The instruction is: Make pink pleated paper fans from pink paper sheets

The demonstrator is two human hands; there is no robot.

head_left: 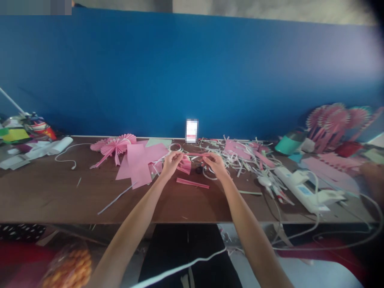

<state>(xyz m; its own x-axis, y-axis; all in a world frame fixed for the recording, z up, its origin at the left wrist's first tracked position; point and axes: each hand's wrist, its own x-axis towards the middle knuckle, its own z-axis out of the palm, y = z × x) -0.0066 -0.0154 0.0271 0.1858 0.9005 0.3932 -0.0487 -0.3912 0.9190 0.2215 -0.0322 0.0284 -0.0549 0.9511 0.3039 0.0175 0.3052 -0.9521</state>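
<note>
Between both hands stretches a narrow pink folded paper strip, held a little above the table. My left hand pinches its left end, and my right hand pinches the right end. Just below the left fingers is a pleated piece of pink paper; whether it joins the strip I cannot tell. Another pink folded paper strip lies on the table nearer to me. Pink paper sheets lie left of my left hand, with pink paper fans beyond them.
White paper scraps litter the brown table behind and right of my hands. A lit phone leans on the blue partition. At right are a power strip, cables, finished fans and a blurred person's hand.
</note>
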